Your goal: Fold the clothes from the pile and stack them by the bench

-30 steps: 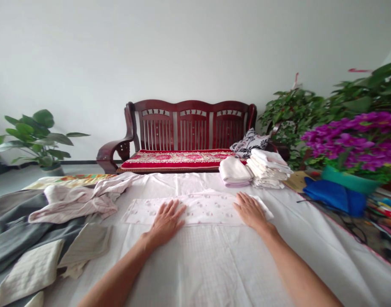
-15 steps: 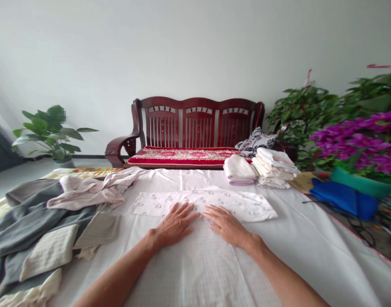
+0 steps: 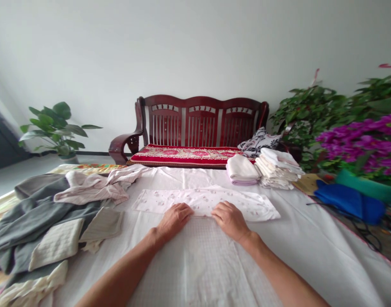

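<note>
A white cloth with a small print [image 3: 246, 204] lies in a long folded strip across the white sheet [image 3: 195, 264] in front of me. My left hand [image 3: 177, 219] has its fingers curled over the near edge, left of the strip's middle. A short gap away, my right hand [image 3: 229, 218] bends its fingers over the same edge. Both sets of fingertips are tucked down and partly hidden, and the edge appears pinched in them.
Loose grey and pale clothes [image 3: 48, 221] are heaped at the left. Folded white cloths [image 3: 277, 168] are stacked at the back right, beside a smaller pile [image 3: 242, 169]. Beyond stand a wooden bench [image 3: 200, 115] and plants. Blue fabric [image 3: 349, 202] and black cables lie off the right edge.
Both hands lay flat with fingers stretched over the cloth; now their fingers are curled at its near edge, and the hands are slightly farther apart. The view has shifted slightly.
</note>
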Tool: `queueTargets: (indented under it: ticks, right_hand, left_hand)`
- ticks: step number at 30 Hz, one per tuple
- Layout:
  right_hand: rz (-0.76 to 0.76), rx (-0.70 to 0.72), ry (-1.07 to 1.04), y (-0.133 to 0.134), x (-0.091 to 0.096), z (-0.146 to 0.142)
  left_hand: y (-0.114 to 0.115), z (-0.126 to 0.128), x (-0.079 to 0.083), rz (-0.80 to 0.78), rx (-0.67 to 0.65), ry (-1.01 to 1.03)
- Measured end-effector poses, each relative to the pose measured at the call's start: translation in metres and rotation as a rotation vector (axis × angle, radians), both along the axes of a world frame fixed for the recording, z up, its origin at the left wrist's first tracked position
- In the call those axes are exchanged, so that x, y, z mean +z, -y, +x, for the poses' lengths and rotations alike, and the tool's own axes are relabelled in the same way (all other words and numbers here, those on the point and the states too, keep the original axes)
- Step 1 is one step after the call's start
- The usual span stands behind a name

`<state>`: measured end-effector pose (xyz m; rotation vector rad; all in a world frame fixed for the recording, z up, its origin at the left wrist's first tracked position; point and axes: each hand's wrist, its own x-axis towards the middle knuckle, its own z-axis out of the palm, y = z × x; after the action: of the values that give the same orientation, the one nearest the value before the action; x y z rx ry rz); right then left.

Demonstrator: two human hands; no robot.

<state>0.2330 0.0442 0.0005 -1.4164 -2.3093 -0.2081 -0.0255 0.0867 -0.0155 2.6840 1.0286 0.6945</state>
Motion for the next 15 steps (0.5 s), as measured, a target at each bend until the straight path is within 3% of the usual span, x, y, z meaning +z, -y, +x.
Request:
queueTargets:
  ticks: [5, 15]
  right_hand:
    - [0.013, -0.047, 0.121, -0.003, 0.004, -0.007]
    - [-0.231, -0.194, -0.107, -0.027, 0.003, -0.003]
  left_hand:
    - [-0.003, 0.005, 0.001, 0.017, 0.075, -0.073]
    - [-0.01, 0.027, 0.016, -0.056, 0.235, -0.133]
